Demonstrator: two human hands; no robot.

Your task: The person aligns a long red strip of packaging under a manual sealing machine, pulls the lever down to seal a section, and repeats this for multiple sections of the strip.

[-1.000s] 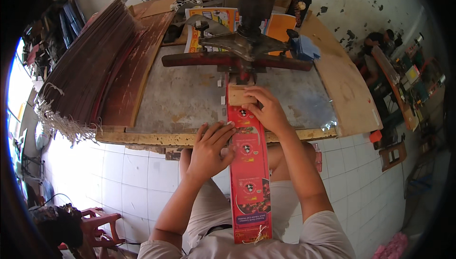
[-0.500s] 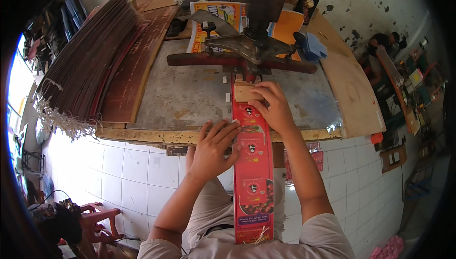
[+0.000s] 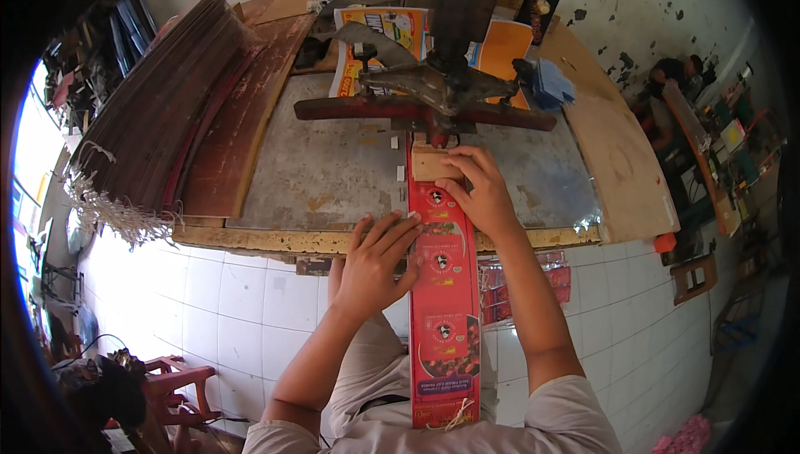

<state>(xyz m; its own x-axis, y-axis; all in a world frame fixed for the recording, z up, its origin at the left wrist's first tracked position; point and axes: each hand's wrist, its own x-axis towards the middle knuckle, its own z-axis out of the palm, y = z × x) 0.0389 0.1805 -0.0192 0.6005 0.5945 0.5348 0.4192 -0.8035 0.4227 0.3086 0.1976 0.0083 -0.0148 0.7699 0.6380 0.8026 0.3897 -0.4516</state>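
Hands [image 3: 379, 262] [image 3: 479, 192] flat on red printed strip [image 3: 444, 304], fingers spread.

Red strip [image 3: 444, 287] far end under press [image 3: 433, 96], maybe; print too small.

Under the left hand [image 3: 375, 261] and the right hand [image 3: 477, 193] lies a long red printed strip [image 3: 444, 304] patterned with round black-and-white emblems and dark red pictures. Ahead of the fingers, the cutter arm [image 3: 421, 110] is rusty red-brown with dark grey metal. The worktop [image 3: 325, 175] beside the left hand is mottled grey with yellowish stains, and the tiles [image 3: 233, 296] below are white.
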